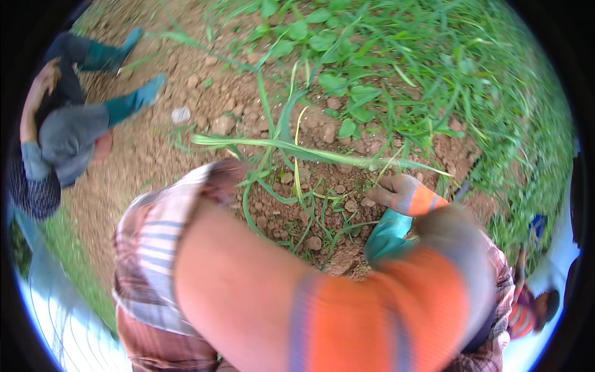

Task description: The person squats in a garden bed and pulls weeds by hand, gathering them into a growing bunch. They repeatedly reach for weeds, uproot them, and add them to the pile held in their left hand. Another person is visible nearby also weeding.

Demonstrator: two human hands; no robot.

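My left arm crosses low in front of me. My left hand (458, 251), in an orange and grey knit glove, is blurred close to the camera at the right; its fingers and grip do not show. Beyond it, my right hand (409, 195), in a similar glove, is low over the soil beside a teal rubber boot (390, 230), fingers pointing left. Thin stems lie at its fingertips; whether it grips any is unclear. Left of it stands a plant with long, strap-like green leaves (288, 146), some yellowing, over crumbly brown soil (274, 209).
Dense grass and weeds (465, 83) cover the upper right, with broad-leaved seedlings (320, 39) at the top. A pale stone or lump (181, 115) lies on the soil. A person in a grey cap (74, 135) and teal boots is at the left; another person (530, 311) is at the lower right.
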